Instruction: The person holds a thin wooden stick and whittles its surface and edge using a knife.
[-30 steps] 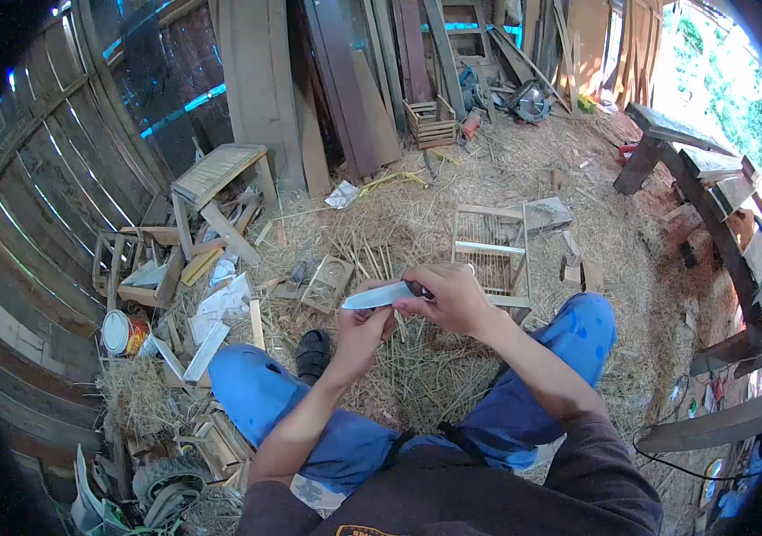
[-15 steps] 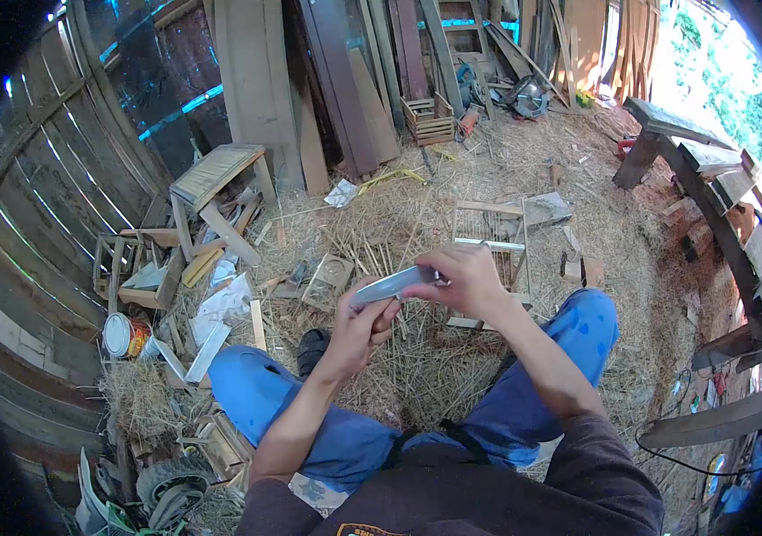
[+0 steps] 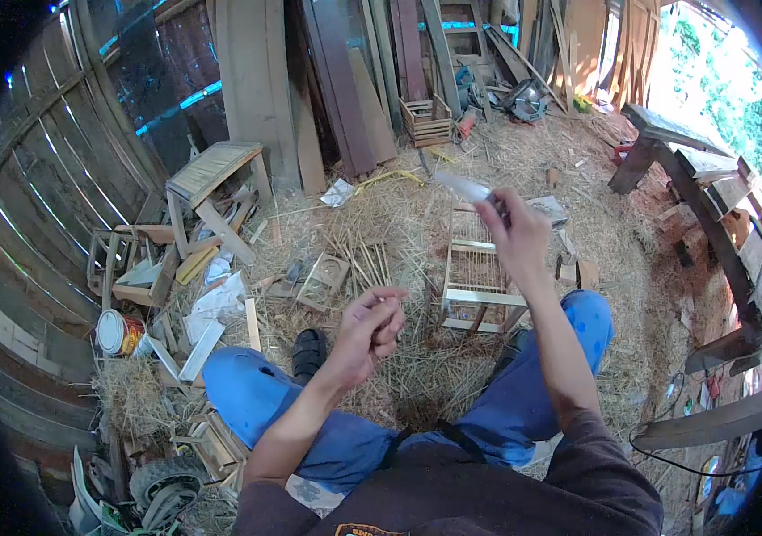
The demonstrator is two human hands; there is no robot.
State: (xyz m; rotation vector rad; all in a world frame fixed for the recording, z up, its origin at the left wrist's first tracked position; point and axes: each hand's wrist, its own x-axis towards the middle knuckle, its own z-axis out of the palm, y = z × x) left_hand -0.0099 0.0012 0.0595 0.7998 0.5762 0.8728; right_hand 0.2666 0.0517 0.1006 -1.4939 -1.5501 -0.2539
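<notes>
My right hand is raised at right of centre, closed on one end of a flat silvery blade-like strip. The strip points up and left and is smeared by motion. Lower down, my left hand is held over the straw between my knees, apart from the strip. Its fingers are curled in with the thumb against them, and I cannot tell whether something small is in them. Below and beyond my right hand, a slatted wooden frame lies on the straw-covered ground.
A small wooden table and a paint can stand at left. Straight ahead are a slatted crate, leaning boards and a circular saw. A wooden bench runs along the right. Wood scraps lie in the straw.
My left hand has let go of the strip and stays low. My right hand has carried the strip up and to the right, uncovering more of the wooden frame.
</notes>
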